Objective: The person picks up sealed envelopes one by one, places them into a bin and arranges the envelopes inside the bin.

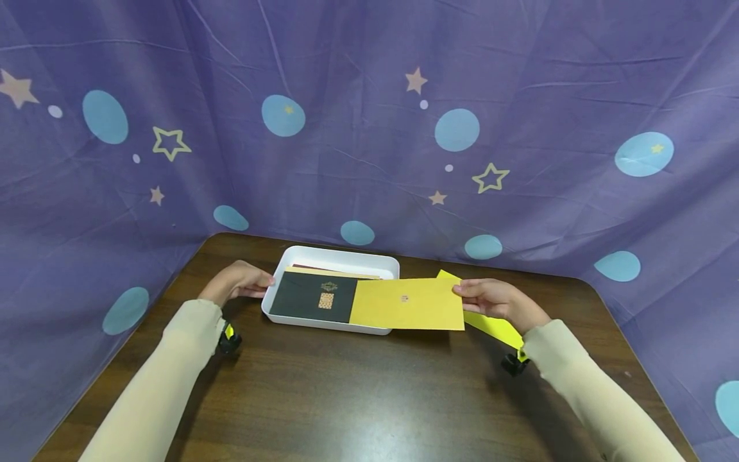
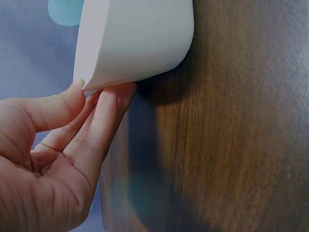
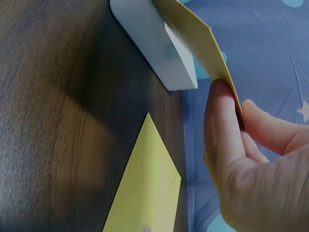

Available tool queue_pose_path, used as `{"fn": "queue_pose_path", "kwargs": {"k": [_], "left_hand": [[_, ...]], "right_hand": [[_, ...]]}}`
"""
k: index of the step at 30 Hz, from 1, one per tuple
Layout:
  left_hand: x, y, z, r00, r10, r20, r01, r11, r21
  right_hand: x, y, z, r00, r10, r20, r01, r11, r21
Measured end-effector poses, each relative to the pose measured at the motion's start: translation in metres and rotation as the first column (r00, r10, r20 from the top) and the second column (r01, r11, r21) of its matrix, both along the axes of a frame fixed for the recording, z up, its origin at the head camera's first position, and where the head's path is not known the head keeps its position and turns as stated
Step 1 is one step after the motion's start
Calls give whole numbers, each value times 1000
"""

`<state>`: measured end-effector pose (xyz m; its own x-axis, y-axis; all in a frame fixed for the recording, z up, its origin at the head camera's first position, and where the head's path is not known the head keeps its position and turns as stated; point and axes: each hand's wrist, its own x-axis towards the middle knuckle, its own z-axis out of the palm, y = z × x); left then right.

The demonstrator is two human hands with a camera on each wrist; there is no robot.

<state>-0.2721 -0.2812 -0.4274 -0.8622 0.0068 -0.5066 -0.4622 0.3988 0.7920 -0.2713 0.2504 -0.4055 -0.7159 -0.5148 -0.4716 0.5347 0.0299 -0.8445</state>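
A white tray (image 1: pixel 335 258) stands toward the back of the table, holding a dark green envelope (image 1: pixel 300 298) with gold print and other papers beneath it. My left hand (image 1: pixel 245 280) pinches the tray's left rim between thumb and fingers, as the left wrist view shows up close. On the other side my right hand (image 1: pixel 491 299) pinches the right end of a yellow envelope (image 1: pixel 427 308). That envelope reaches over the tray's right edge, its left end meeting the dark green one. Below the right hand lies another yellow envelope (image 3: pixel 145 193) on the tabletop.
The brown wooden table (image 1: pixel 346 398) has rounded back corners. Close behind it and along both sides hangs a purple curtain (image 1: pixel 369 128) with stars and blue dots. Cream and dark red paper edges show under the dark green envelope in the tray.
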Motion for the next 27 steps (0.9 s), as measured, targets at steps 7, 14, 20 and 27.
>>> {"fn": "queue_pose_path", "kwargs": {"k": [7,14,20,27], "left_hand": [[0,0,-2,1000,0,1,0,1000,10],[-2,-2,-3,1000,-6,-3,6,1000,3],[-1,-2,-2,1000,0,-1,0,1000,10],[1,0,-1,1000,2,-4,-2,1000,4]], "right_hand": [[2,-8,5,1000,-17,-14,18,998,66],[4,-12,7,1000,-6,0,6,994,107],[5,-16,5,1000,17,-9,-15,987,160],[6,-26,2,1000,-9,-19,11,989,148]]}}
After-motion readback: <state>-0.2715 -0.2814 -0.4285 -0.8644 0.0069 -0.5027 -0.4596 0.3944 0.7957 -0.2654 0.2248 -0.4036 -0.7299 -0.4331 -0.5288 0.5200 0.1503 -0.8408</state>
